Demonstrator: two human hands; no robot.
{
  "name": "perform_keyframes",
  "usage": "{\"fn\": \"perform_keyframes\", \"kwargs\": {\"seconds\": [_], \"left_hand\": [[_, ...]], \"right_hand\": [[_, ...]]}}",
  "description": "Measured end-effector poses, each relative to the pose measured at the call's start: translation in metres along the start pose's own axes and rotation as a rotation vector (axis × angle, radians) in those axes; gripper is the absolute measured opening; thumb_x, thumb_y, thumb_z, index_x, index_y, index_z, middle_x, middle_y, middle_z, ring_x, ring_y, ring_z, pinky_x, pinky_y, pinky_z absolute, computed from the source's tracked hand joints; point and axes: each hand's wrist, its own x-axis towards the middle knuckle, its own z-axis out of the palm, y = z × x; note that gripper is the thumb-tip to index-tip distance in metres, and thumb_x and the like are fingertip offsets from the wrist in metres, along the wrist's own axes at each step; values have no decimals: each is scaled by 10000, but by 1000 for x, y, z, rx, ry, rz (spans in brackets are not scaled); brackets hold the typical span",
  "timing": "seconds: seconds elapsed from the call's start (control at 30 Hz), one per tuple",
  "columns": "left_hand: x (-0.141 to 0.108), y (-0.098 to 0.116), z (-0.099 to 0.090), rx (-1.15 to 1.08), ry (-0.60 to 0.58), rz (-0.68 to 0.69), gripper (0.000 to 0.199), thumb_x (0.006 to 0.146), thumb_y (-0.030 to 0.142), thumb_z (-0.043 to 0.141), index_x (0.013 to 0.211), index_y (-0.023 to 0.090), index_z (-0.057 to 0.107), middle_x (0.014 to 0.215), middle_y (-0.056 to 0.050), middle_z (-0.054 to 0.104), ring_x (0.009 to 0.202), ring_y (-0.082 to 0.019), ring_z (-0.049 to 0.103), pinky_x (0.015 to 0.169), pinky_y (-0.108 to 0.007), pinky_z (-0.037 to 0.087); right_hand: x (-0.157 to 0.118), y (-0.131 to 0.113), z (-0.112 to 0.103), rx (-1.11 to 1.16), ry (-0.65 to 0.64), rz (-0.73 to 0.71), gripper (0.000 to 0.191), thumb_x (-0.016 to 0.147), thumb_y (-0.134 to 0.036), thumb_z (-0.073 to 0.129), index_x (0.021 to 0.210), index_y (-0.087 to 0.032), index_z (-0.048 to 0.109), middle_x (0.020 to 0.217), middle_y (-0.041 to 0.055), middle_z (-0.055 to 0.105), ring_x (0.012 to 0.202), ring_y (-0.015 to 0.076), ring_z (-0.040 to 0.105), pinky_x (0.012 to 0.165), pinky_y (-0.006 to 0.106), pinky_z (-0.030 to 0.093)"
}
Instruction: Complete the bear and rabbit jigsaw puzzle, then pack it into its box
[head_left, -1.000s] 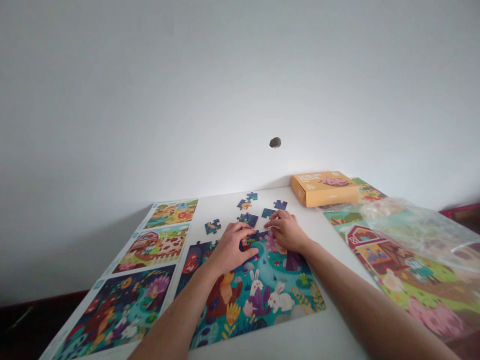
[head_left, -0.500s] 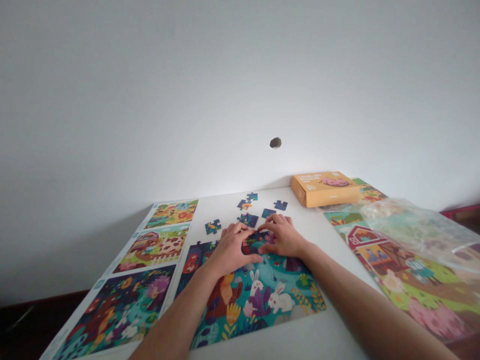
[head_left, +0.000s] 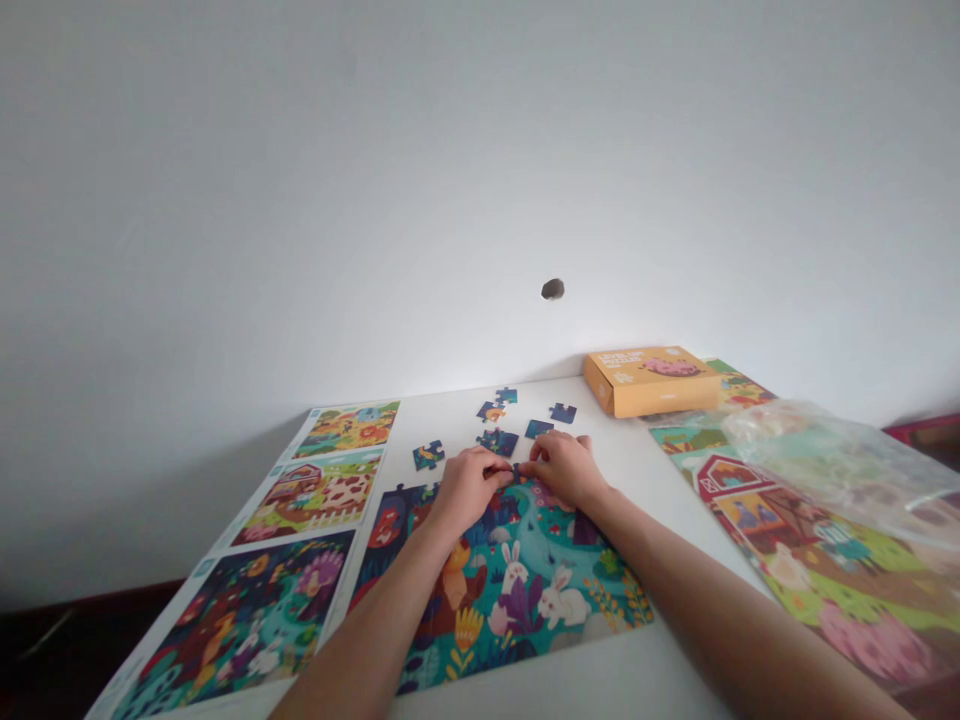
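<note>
A partly joined jigsaw puzzle [head_left: 517, 560] with rabbits, plants and a stream lies flat on the white table. At its far edge, my left hand [head_left: 474, 487] is closed, thumb and fingers pinching a small dark jigsaw piece [head_left: 516, 473]. From the other side my right hand [head_left: 564, 468] pinches the same spot, its fingertips nearly meeting those of the left. Most of that piece is hidden by the fingers. Just beyond the hands lie several loose pieces, among them a dark blue one [head_left: 497, 442] and one with an orange figure [head_left: 428, 455].
A sheet of printed pictures [head_left: 315, 500] runs along the left edge. At the back right sits an orange puzzle box [head_left: 652, 382]. A finished-looking farm picture [head_left: 810, 530] lies on the right, partly under a clear plastic bag [head_left: 832, 450]. A wall stands behind the table.
Both hands have drawn their fingers in from a spread pose to a pinch at the puzzle's far edge. More of the stream picture shows between them.
</note>
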Motion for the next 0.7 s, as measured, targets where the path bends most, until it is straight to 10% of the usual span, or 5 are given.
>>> {"fn": "perform_keyframes", "kwargs": {"seconds": [0.47, 0.7], "left_hand": [[-4, -11, -3, 8, 202, -44, 264, 749, 43, 534, 891, 201, 691, 874, -19, 632, 757, -146, 601, 744, -276, 482], [-8, -8, -12, 258, 147, 23, 270, 840, 305, 550, 1070, 302, 692, 1175, -34, 631, 1087, -262, 518, 946, -448, 391]], "right_hand": [[4, 21, -8, 10, 82, 141, 182, 866, -372, 552, 845, -223, 653, 809, 13, 654, 785, 165, 582, 756, 301, 302], [7, 33, -4, -104, 166, 99, 362, 857, -418, 564, 1209, -347, 608, 1005, 81, 560, 979, 251, 523, 824, 379, 339]]}}
